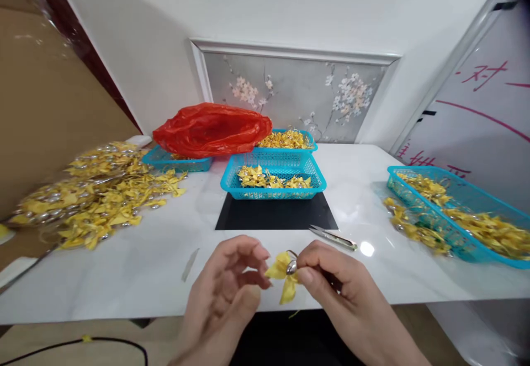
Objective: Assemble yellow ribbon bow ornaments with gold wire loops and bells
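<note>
My right grip pinches a yellow flower between thumb and fingers, beside its silver bead. The flower is held over the near edge of the counter, between my two grips. My left grip is empty, fingers curved and apart, just beside the petals; contact cannot be determined. Snips lie beyond my right grip, at the corner of a black mat.
</note>
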`<state>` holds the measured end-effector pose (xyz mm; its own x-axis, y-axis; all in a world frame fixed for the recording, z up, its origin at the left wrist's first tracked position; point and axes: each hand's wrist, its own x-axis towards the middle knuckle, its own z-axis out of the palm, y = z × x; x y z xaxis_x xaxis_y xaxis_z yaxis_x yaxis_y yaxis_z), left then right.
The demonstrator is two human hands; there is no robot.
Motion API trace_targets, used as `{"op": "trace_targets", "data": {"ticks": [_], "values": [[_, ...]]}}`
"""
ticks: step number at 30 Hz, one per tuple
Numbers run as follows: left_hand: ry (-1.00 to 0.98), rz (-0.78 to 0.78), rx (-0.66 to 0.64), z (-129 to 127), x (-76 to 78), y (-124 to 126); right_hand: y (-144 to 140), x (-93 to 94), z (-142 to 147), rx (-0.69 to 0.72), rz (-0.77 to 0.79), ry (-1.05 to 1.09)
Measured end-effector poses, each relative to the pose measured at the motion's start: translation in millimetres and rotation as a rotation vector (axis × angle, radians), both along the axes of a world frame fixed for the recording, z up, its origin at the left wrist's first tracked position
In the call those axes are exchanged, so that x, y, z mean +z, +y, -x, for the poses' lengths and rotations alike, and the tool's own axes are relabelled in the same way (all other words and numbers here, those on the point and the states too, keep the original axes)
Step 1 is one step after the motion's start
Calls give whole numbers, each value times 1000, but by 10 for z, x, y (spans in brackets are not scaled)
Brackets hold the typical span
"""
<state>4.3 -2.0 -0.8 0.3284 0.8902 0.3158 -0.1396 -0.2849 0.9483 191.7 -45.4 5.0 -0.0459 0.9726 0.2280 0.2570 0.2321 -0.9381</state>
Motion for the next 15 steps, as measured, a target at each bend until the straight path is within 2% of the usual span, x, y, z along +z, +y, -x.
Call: {"op": "trace_targets", "data": {"ticks": [3, 6, 11, 15], "values": [[-53, 284, -46, -109, 133, -47, -2, 36, 26, -2, 6, -21], [-54, 385, -47, -174, 217, -61, 9, 48, 59, -5, 1, 2], [-78, 401, 1, -201, 211, -51, 19, 38, 55, 9, -2, 21], [29, 262, 65, -175, 125, -52, 6, 58, 47, -3, 33, 5]]}}
